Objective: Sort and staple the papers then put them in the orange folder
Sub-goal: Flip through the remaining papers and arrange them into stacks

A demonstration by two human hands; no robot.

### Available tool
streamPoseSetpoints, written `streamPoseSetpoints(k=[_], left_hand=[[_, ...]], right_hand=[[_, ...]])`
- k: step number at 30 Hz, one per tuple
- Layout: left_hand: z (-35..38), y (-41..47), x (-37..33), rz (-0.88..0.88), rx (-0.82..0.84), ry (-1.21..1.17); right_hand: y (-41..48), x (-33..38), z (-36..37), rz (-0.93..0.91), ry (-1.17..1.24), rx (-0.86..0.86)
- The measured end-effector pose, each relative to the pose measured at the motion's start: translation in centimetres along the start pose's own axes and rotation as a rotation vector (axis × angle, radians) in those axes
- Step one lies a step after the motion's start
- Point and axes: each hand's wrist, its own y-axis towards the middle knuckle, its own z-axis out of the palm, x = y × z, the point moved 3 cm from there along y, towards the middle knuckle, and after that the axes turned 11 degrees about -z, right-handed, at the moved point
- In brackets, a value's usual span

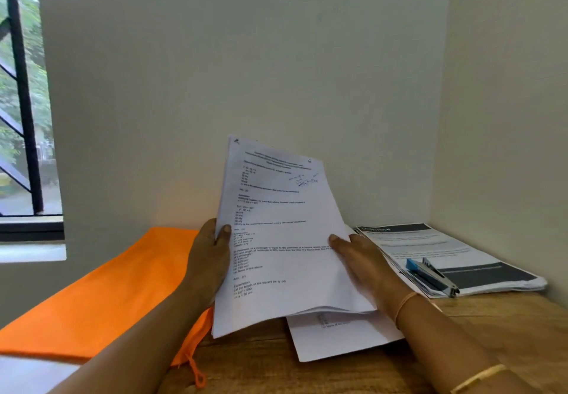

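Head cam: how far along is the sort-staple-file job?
Early. Nothing visibly filed: the orange folder lies flat beside the work. In hand: left hand and right hand hold a printed sheaf raised off the table. Left: stapler rests unused on the printed stack, loose sheets lie below; stapling and filing remain.

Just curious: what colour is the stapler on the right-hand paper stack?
The stapler is blue with silver metal, clearest in the head view.

Printed sheaf [282,240] raised, tilted; orange folder [101,295] flat at left; stapler [430,275] atop right stack [430,240].
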Motion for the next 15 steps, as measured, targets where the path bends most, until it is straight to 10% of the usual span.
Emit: streamPoseSetpoints(k=[15], left_hand=[[1.2,-0.9,0.0,-0.346,0.387,-0.4]], right_hand=[[-0.2,0.8,-1.4,-0.092,-0.127,-0.206]])
